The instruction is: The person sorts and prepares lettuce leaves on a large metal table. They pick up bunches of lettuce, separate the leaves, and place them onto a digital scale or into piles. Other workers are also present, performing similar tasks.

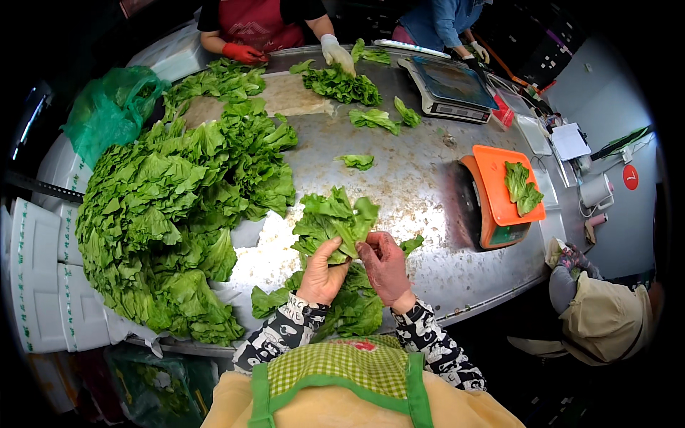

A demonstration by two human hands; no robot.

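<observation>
Between my two hands is a small bunch of green lettuce [332, 220], held up over the near edge of the metal table. My left hand [322, 274] closes round its lower left side. On the other side, the fingers of my right hand [386, 269] pinch the base of the leaves. More loose lettuce leaves [351, 311] lie on the table beneath my wrists, partly covered by my forearms. To the left rises a large heap of lettuce [153, 207]. A single leaf [357, 162] lies beyond my hands.
An orange-topped scale [492, 189] with leaves on it stands at the right; another scale [448, 89] sits behind it. Across the metal table [421, 153], a gloved co-worker [260, 25] handles lettuce. White foam boxes [36, 285] and a green plastic bag [107, 107] line the left side.
</observation>
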